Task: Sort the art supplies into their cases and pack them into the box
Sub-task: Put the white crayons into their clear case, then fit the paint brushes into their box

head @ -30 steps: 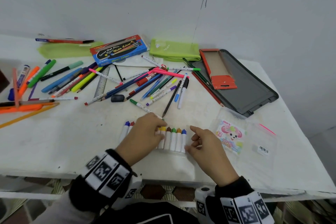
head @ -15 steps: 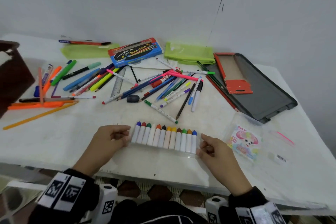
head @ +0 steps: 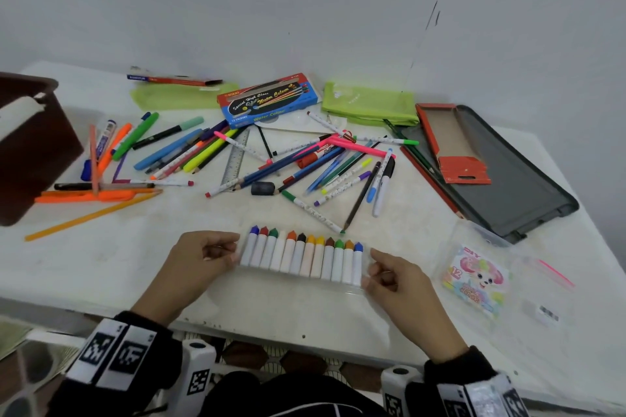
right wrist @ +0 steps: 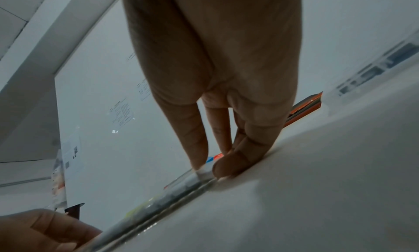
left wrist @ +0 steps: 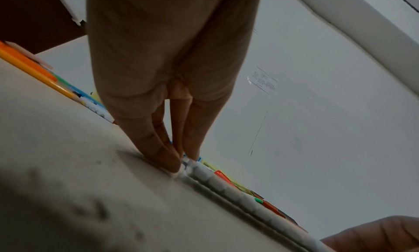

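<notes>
A row of white crayons [head: 305, 257] with coloured tips lies in a clear plastic tray [head: 342, 288] near the table's front edge. My left hand [head: 233, 254] pinches the tray's left end; the left wrist view shows a thumb and fingers [left wrist: 167, 159] closing on that end of the tray [left wrist: 226, 186]. At the right end my right hand [head: 369, 276] does the same, with a thumb and fingertips [right wrist: 229, 166] on the tray's edge [right wrist: 181, 186]. The tray rests flat on the table [head: 101, 267].
Loose pens, markers and pencils [head: 305, 162] sprawl across the middle and left. Behind them lie a blue watercolour box [head: 267, 100] and two green pouches [head: 369, 103]. A grey case [head: 508, 193] and a clear zip bag [head: 474, 278] are right, a dark brown box [head: 30, 145] left.
My left hand has slid off the top of the crayons to the tray's left end. The right hand has stayed at the right end, and the whole crayon row now shows.
</notes>
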